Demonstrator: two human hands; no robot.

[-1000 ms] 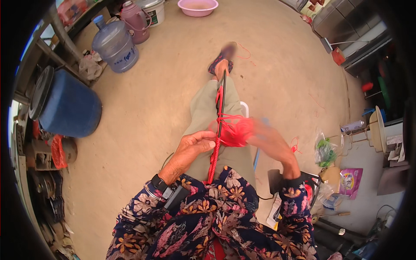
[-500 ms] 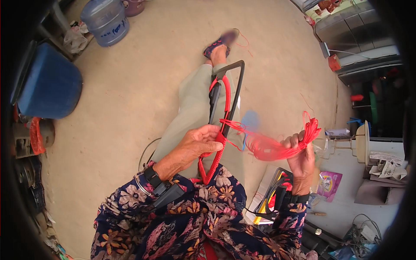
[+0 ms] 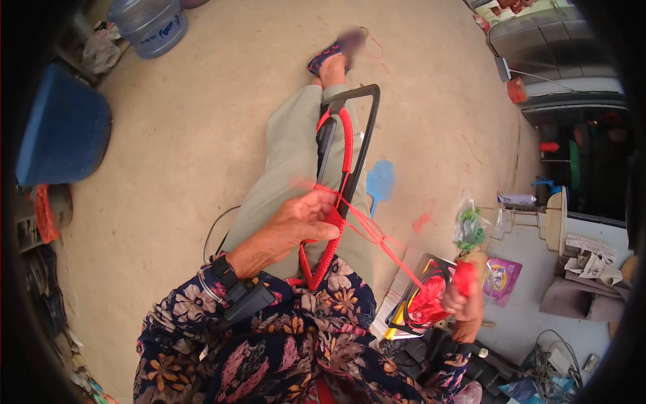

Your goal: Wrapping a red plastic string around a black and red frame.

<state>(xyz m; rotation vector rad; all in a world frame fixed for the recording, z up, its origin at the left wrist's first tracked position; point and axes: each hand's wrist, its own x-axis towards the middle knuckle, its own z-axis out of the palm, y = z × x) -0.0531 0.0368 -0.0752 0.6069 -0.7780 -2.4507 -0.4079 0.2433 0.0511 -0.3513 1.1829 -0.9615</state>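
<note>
Across my lap lies a black angular frame (image 3: pixel 367 138), its near end closely wrapped in red cord (image 3: pixel 325 264). My left hand (image 3: pixel 304 219) is closed, thumb and fingers pinching the wrapped part. Strands of red cord (image 3: pixel 385 244) cross the frame beside those fingers and run taut to the lower right. There my right hand (image 3: pixel 469 306), blurred, is closed around a bundle of red cord (image 3: pixel 428 301). Part of the bundle overlaps a second black frame (image 3: pixel 406 296) on the surface at my right, so their edges are hard to separate.
A blue fly swatter (image 3: pixel 381 180) lies beyond my knee. A white surface (image 3: pixel 515 323) at the right carries a purple packet (image 3: pixel 502 281), a green item in clear plastic (image 3: pixel 470 227) and tangled cables (image 3: pixel 557 367). A blue tub (image 3: pixel 64 128) and a water jug (image 3: pixel 149 27) stand left.
My right hand has moved down toward me with the cord bundle, and the loose strands have drawn tight. My left hand keeps its pinch on the wrapped frame.
</note>
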